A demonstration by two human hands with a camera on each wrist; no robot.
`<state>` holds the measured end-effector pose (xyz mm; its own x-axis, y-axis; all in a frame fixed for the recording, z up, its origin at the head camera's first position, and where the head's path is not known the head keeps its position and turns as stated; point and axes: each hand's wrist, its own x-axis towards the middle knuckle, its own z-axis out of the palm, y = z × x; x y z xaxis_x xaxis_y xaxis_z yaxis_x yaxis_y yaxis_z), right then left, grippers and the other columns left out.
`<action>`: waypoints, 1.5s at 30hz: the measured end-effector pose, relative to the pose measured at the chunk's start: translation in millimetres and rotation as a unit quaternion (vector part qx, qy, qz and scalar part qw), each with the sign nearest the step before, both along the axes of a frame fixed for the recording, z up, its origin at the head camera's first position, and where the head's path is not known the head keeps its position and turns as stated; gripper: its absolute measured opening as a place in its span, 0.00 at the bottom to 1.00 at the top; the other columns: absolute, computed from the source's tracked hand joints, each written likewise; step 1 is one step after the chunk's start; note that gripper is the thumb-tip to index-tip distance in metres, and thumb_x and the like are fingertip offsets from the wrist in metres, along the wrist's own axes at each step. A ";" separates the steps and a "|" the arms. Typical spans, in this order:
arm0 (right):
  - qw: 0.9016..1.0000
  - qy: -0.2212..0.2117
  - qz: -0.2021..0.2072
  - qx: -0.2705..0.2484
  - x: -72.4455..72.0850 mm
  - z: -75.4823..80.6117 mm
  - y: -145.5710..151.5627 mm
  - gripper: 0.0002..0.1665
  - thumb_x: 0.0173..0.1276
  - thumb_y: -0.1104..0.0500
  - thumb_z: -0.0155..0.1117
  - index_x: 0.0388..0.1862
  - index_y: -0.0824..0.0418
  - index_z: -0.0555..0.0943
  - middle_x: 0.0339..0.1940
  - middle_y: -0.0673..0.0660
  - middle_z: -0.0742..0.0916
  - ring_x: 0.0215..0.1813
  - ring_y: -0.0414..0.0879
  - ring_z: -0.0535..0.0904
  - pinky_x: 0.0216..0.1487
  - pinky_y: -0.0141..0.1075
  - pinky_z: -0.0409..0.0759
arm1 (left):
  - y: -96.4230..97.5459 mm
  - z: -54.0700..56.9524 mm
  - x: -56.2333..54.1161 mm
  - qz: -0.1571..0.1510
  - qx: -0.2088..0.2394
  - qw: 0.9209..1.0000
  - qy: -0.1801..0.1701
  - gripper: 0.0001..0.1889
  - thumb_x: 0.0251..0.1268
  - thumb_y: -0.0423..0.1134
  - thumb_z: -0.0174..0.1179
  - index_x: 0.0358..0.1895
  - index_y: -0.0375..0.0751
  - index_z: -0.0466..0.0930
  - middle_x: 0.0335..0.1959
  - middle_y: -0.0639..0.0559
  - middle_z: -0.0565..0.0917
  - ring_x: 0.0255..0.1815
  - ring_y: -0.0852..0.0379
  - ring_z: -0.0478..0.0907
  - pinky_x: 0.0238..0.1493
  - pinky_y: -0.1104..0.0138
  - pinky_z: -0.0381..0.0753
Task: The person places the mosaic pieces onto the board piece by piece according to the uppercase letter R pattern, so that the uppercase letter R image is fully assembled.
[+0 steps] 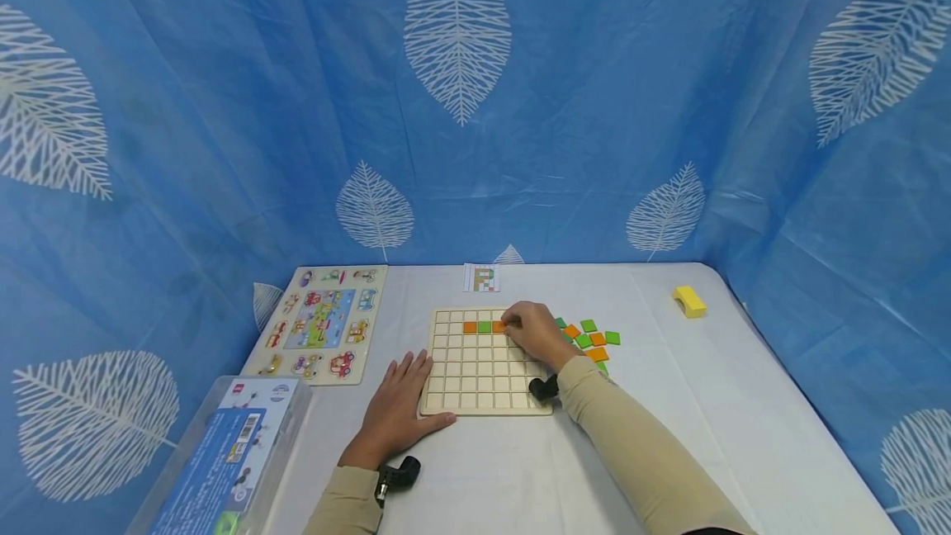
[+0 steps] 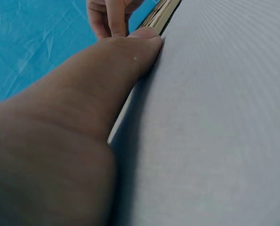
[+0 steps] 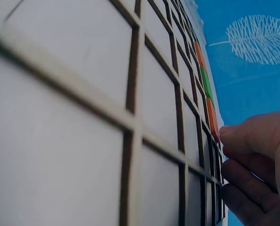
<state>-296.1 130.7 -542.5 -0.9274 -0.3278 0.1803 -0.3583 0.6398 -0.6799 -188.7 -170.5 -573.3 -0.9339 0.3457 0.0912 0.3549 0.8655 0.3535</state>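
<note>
A wooden grid board [image 1: 468, 382] lies on the white table. Across its upper part run an orange tile [image 1: 470, 327], a green tile [image 1: 484, 327] and a second orange tile [image 1: 498, 326]. My right hand [image 1: 537, 333] reaches over the board's right side, thumb and fingertips curled together at the second orange tile; the thumb tip meets its end in the right wrist view. At the board's lower left corner my left hand [image 1: 401, 403] lies with fingers extended, its thumb [image 2: 147, 40] along the near edge.
Several loose green and orange tiles [image 1: 598, 354] lie right of the board, partly behind the right arm. A small pattern card [image 1: 481, 277] sits beyond it. On the left are a vehicle puzzle board [image 1: 357, 378] and a plastic box [image 1: 297, 411]; far right, a yellow arch block [image 1: 691, 302].
</note>
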 end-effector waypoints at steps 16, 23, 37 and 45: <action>0.997 0.017 -0.062 0.040 -7.1 9.0 50.7 0.12 0.74 0.68 0.69 0.54 0.66 0.88 0.54 0.63 0.87 0.59 0.60 0.83 0.61 0.53 0.82 | -0.4 -1.7 -0.3 0.000 0.007 1.000 0.012 0.61 0.56 0.78 0.64 0.82 0.36 0.62 0.83 0.44 0.61 0.84 0.42 0.51 0.83 0.48 0.46; 0.996 0.001 -0.073 0.044 -7.0 9.7 69.4 0.13 0.73 0.67 0.71 0.55 0.67 0.87 0.53 0.63 0.87 0.58 0.59 0.84 0.60 0.53 0.83 | -0.5 0.4 -1.1 -0.001 0.007 1.000 0.011 0.60 0.57 0.78 0.65 0.82 0.36 0.62 0.83 0.44 0.61 0.84 0.42 0.51 0.83 0.48 0.46; 0.994 -0.028 -0.089 0.064 -6.2 6.2 83.3 0.14 0.69 0.66 0.75 0.52 0.66 0.88 0.49 0.60 0.88 0.54 0.57 0.84 0.58 0.53 0.84 | -1.5 2.0 -2.1 -0.001 0.001 1.000 0.010 0.60 0.56 0.78 0.65 0.82 0.36 0.62 0.83 0.44 0.61 0.84 0.42 0.51 0.83 0.49 0.47; 0.993 -0.030 -0.090 0.064 -6.2 4.0 83.6 0.13 0.68 0.66 0.76 0.51 0.66 0.88 0.48 0.59 0.88 0.53 0.55 0.85 0.58 0.52 0.84 | -1.8 2.9 -1.6 0.000 0.002 1.000 0.002 0.61 0.56 0.79 0.64 0.83 0.37 0.61 0.83 0.45 0.60 0.84 0.44 0.50 0.83 0.50 0.45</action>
